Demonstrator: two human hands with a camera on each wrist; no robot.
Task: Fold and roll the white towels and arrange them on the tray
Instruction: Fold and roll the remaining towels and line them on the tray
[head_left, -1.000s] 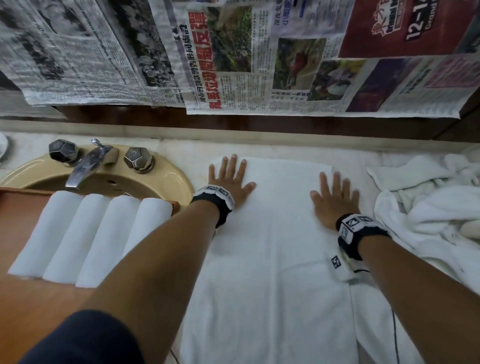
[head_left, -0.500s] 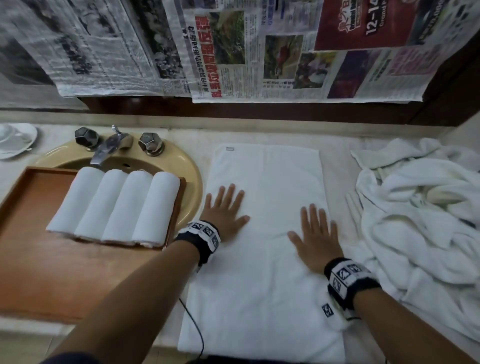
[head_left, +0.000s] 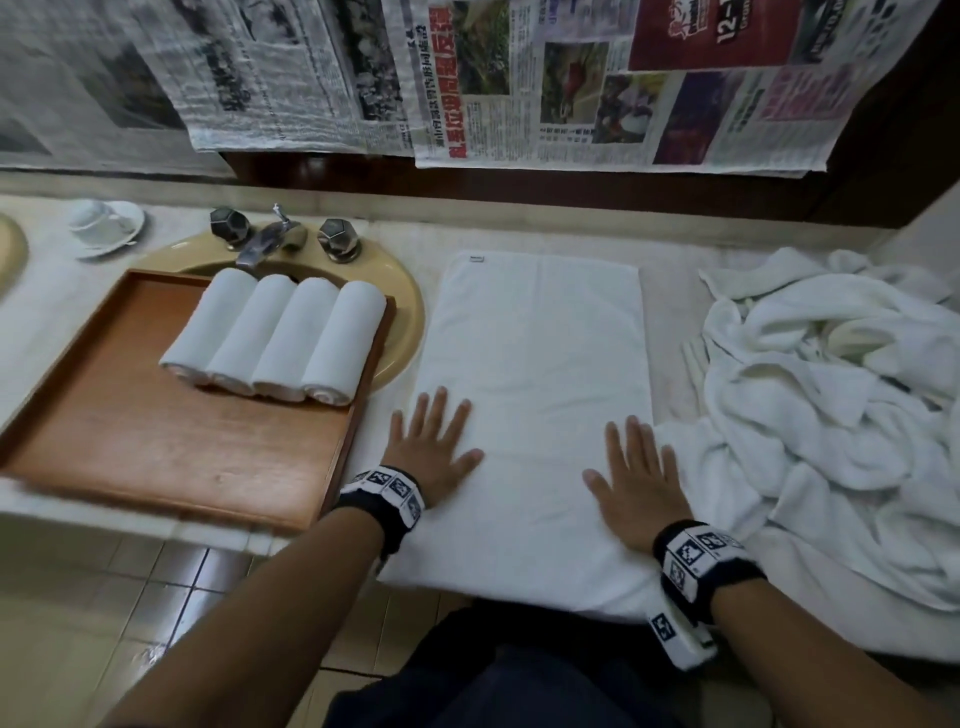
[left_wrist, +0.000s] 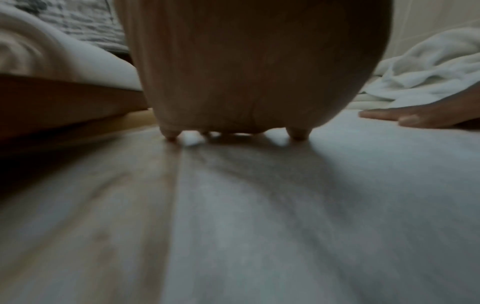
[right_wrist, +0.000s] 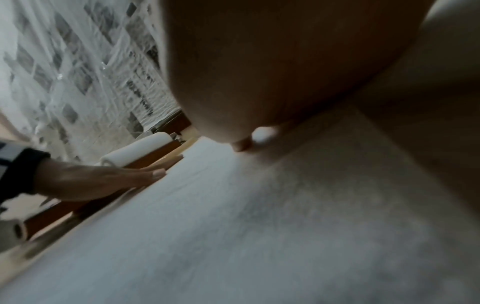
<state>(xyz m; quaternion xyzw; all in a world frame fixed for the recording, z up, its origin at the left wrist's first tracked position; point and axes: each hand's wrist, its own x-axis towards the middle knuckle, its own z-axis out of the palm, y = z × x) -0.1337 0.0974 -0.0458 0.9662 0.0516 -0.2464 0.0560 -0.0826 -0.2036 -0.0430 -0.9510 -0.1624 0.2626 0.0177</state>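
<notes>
- On the counter beside the sink, we keep the fingers of our left hand (head_left: 432, 453) straight and spread, flat on the near left part of the folded towel (head_left: 535, 364); they hold nothing.
- We lay our right hand (head_left: 638, 480) the same way on the near right part, fingers extended and grasping nothing.
- Both palms press down, most likely to flatten the fold and pin the near end ahead of rolling.
- The wrist views are blurred; they appear to confirm palm contact only.
- The folded towel lies as a long white rectangle, smooth, its near edge overhanging the counter front slightly, a small tag at the far left corner.
- Left of it, the wooden tray (head_left: 156, 447) carries four rolled towels (head_left: 275, 343), side by side and touching.
- At right, a loose pile of towels (head_left: 831, 395) awaits folding.
</notes>
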